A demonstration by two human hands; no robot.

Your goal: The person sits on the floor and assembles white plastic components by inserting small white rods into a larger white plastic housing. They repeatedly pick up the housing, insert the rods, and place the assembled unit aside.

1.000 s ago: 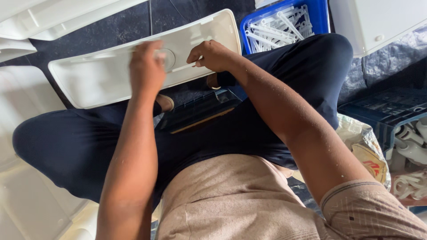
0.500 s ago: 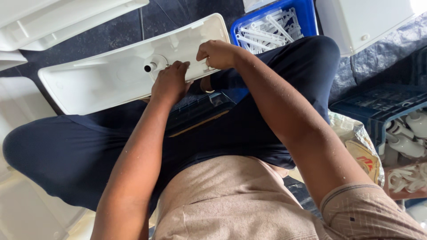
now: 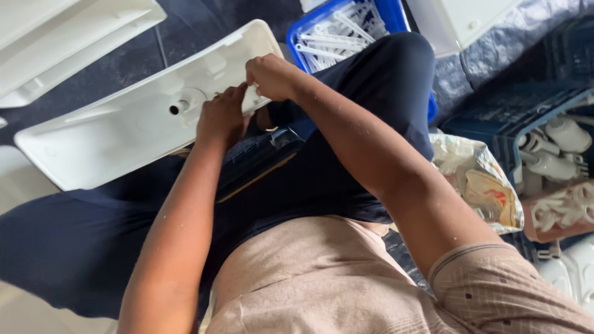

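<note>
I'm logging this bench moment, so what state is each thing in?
White plastic panel: lying across the lap, stub fitting upward.
Left hand: fingers pressed on the panel.
Right hand: gripping the panel's edge.
Blue crate: filled with white parts.
Plastic bag: crumpled, open.

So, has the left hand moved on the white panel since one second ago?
Yes. The left hand has slid right along the white panel, off the round fitting it covered, towards the right hand.

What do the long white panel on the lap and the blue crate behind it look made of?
Long white panel: probably moulded plastic, semi-gloss, with thin raised rims and a small moulded spout. Blue crate: looks like rigid plastic, smooth-walled, holding white rod-like parts.
</note>
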